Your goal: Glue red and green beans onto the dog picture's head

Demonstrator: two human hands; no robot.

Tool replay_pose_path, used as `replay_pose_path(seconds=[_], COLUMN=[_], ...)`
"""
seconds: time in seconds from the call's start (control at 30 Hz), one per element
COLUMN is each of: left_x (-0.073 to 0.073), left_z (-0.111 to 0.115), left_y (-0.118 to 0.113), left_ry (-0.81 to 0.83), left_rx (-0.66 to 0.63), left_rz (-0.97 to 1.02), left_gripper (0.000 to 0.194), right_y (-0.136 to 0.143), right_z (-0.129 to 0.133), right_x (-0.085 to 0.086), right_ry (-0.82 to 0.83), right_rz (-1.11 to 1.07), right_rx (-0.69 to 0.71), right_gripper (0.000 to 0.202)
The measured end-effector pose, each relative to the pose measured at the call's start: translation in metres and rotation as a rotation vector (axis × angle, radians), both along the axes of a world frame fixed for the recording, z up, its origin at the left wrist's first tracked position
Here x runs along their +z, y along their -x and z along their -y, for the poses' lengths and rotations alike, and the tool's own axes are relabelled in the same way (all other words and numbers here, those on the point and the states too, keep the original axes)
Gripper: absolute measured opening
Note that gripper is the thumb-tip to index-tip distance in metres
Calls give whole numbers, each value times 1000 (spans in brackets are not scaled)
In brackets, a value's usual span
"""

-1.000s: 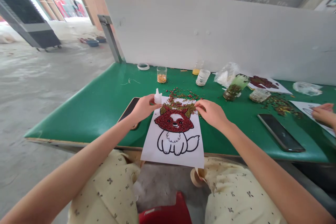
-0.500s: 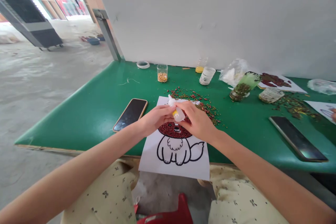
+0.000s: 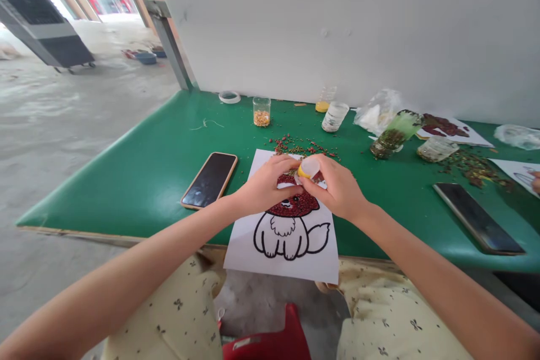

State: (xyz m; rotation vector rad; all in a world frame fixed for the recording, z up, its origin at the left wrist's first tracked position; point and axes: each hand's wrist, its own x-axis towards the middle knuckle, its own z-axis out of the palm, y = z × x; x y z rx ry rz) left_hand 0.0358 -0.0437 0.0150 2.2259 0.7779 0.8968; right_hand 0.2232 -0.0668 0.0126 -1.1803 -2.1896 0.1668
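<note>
Both arms enter from the lower corners and converge at centre, forearms bare. Left forearm (image 3: 169, 253) slants up and rightward; right forearm (image 3: 430, 264) slants up and leftward. Both wrists roughly in line with the forearms, no marked bend seen. Left hand (image 3: 266, 184): back of hand partly uppermost, thumb set apart from the fingers, digits directed toward the other hand. Right hand (image 3: 341, 190): index finger and thumb curved in a grip, thumb directed leftward, remaining fingers largely hidden. Hands near each other, at similar height; fingertip contact between them cannot be determined.
</note>
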Motion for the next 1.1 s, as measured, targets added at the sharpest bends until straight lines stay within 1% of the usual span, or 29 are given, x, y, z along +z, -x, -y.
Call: replay_pose_path(seconds=[0.07,0.13,0.23,0.33,0.43,0.5,0.57,0.67,0.73,0.8,0.9,1.1], left_x=[-5,-10,-13,-12,-11,-11,-11,-11,-13,-14,-18,-21], left_z=[0,1,2,3,1,0,-2,-3,-3,-2,-1,2], left_y=[-4,-8,-11,-11,-8,-6,-4,-4,-5,-7,-8,-9], left_ry=[132,226,221,203,295,360,395,401,394,382,354,362], left_rx=[-56,-62,-22,43,74,84,99,110,87,69,89,78], left_rz=[46,83,89,87,110,136,150,145,140,149,175,171], left_gripper=[30,26,18,18,15,17,22,24,23,23,22,18], right_y=[1,2,4,5,5,4,4,4,7,10,14,17], right_z=[1,2,4,4,4,3,2,1,0,0,-1,4], right_x=[2,5,7,8,9,8,5,-3,-10,-16,-22,-23], right_ry=[118,213,295,318,297,281,316,473,562,609,636,636], right_rz=[-38,-66,-75,-78,-86,-106,-145,-259,-360,-455,-546,-615], right_rx=[7,27,86,114,99,68,98,259,315,313,304,252], right_gripper=[19,23,24,22,27,33,41,52,52,47,43,42])
